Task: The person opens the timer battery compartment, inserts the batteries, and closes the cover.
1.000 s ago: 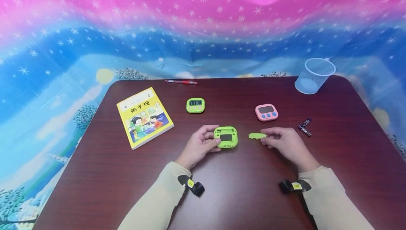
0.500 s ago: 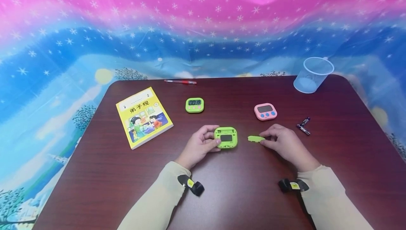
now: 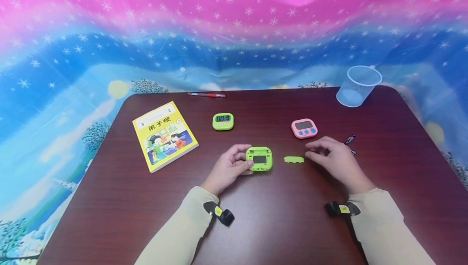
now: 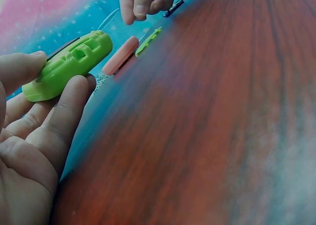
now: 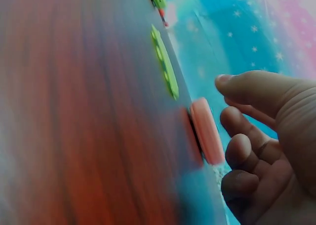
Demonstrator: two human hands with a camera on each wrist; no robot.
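My left hand (image 3: 231, 168) grips a green digital timer (image 3: 269, 160) by its left side, thumb on the near face. The timer's back is toward me with its battery compartment uncovered; its edge shows in the left wrist view (image 4: 74, 67). On the table to its right lies the green battery cover (image 3: 294, 159). Just right of that cover is my right hand (image 3: 338, 163), holding nothing, its fingers loosely bent and apart from the cover. Two dark batteries (image 3: 350, 138) lie behind the right hand, which partly hides them.
A pink timer (image 3: 304, 128) and a second green timer (image 3: 223, 121), its display lit, stand farther back. A yellow book (image 3: 166, 135) lies at the left. A red pen (image 3: 206, 94) and a clear plastic cup (image 3: 356, 88) are along the table's far edge.
My right hand has put the battery cover down on the table, let go and drawn away to the right, now partly covering the batteries. The left hand still holds the timer.
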